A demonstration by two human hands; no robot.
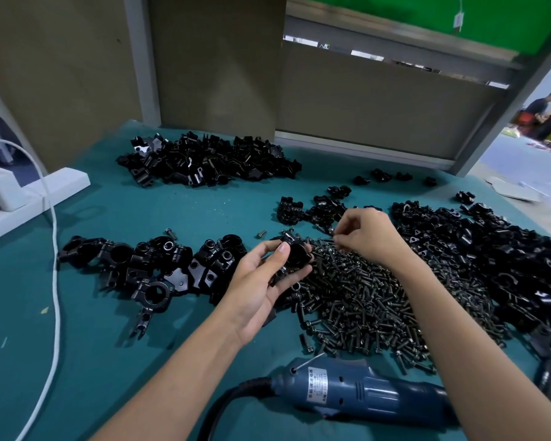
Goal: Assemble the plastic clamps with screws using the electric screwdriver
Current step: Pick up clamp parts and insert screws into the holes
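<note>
The left hand lies palm up at the middle of the green mat, thumb and fingers curled round one black clamp. At 2 o'clock from it, the right hand has its fingertips drawn narrow over the far rim of the screw heap; whether a screw sits between them cannot be told. The heap fills 3 to 5 o'clock and touches the left fingers. The blue electric screwdriver lies at 6 o'clock, beneath the right forearm.

Clamp parts crowd round: the left pile at 9 o'clock, the far pile at 11 against the brown panels, the right pile at 3 beyond the screws, and a small cluster at 1. A white cable crosses the mat at 8 to 9 o'clock, beside a white power strip at 10.

Bare mat shows between the left and far piles and at 7 o'clock. The table's right edge runs behind the right pile.
</note>
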